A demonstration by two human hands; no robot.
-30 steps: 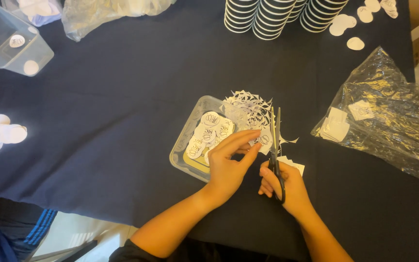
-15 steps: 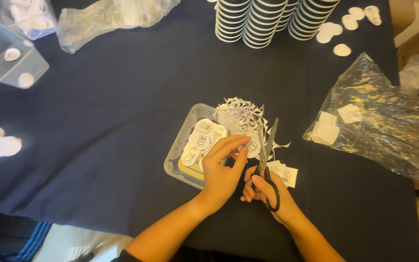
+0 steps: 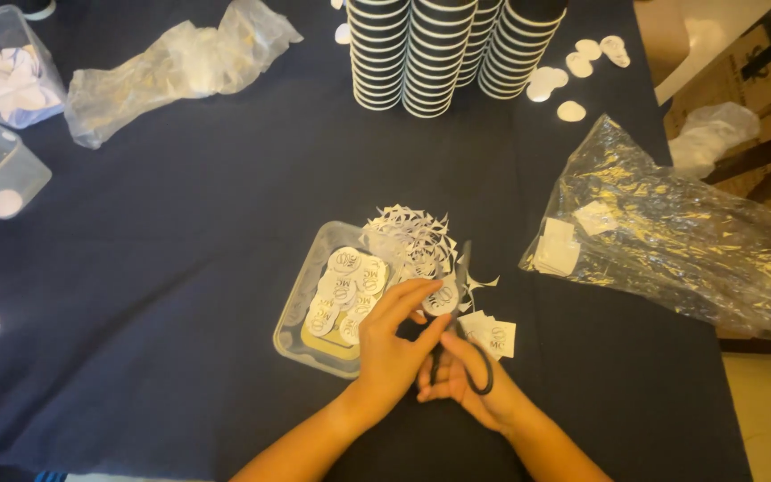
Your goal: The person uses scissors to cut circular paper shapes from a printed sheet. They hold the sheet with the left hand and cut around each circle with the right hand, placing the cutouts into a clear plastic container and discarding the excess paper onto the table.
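Low centre of frame: right hand [image 3: 466, 379] gripping black scissors [image 3: 464, 344], left hand [image 3: 394, 344] pinching a round paper sticker [image 3: 443, 299] beside the clear tray [image 3: 301, 335]. Risk: fingertips [image 3: 430, 287] nicked, so near the blades.

head cam | above, steeply down | near | table [image 3: 180, 268]

Bare forearms; no sleeves or rings
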